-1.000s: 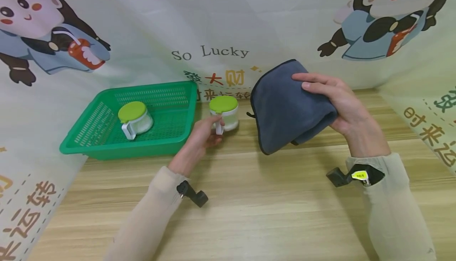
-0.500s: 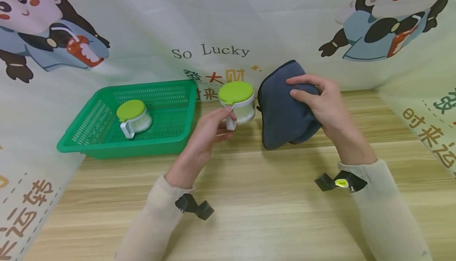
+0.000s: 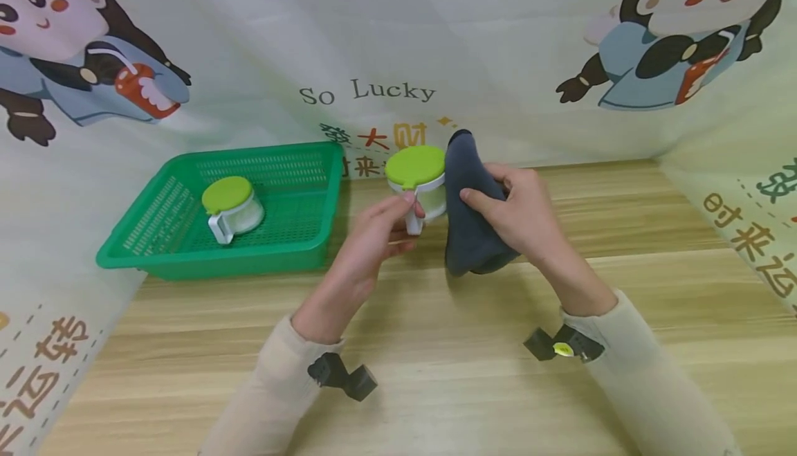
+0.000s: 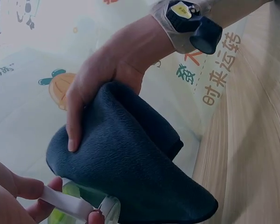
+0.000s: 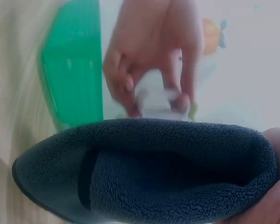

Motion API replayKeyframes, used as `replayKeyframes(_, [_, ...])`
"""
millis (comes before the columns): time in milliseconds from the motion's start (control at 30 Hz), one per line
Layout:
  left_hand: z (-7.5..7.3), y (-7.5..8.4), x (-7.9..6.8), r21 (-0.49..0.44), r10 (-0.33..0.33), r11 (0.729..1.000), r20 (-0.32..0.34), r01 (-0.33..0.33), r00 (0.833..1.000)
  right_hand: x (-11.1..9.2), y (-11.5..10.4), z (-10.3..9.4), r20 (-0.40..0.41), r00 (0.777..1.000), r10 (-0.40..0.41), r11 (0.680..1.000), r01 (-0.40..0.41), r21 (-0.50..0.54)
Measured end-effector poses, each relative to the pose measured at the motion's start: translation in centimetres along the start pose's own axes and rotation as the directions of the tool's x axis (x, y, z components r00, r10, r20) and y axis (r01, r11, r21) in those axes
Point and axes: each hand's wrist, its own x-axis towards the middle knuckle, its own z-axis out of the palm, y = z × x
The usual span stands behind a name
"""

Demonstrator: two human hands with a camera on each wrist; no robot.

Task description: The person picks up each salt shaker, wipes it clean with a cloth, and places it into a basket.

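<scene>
My left hand (image 3: 367, 245) grips the white handle of a clear jar (image 3: 429, 200) with a green lid (image 3: 416, 167), held a little above the table. In the left wrist view the handle (image 4: 67, 203) lies between the thumb and fingers. My right hand (image 3: 526, 210) holds a folded dark blue cloth (image 3: 467, 214), its thumb on the near face. The cloth is against the jar's right side and covers part of it. The right wrist view shows the cloth's folds (image 5: 144, 172) close up, with the left hand (image 5: 154, 42) blurred beyond.
A green basket (image 3: 236, 262) stands on the left of the wooden table (image 3: 436, 373). Inside it sits a second jar (image 3: 239, 217) with a green lid and white handle. A printed backdrop (image 3: 498, 48) rises behind the table.
My left hand has lifted the jar and brought it right, away from the basket. My right hand has moved left, bringing the cloth against the jar's side.
</scene>
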Motion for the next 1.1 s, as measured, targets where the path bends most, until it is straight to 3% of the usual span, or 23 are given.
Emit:
replayKeyframes(333, [0.8, 0.2, -0.6, 0.025, 0.020, 0.999, 0.018, -0.021, 1.000, 0.2, 0.7, 1.0, -0.130, 0.991, 0.007, 0.999, -0.001, 0.044])
replayKeyframes(600, [0.9, 0.3, -0.8, -0.014, 0.019, 1.000, -0.024, -0.019, 1.000, -0.8, -0.4, 2.3, -0.110, 0.991, -0.076, 0.997, 0.075, -0.011])
replayKeyframes(900, [1.1, 0.4, -1.1, 0.022, 0.031, 0.999, 0.023, -0.031, 0.999, -0.5, 0.2, 1.9, -0.142, 0.989, -0.050, 0.999, 0.047, -0.027])
replayKeyframes(1100, [0.9, 0.5, -1.1, -0.019, 0.023, 1.000, -0.010, -0.023, 1.000, -1.2, -0.7, 2.9, -0.112, 0.986, -0.123, 0.991, 0.117, -0.066])
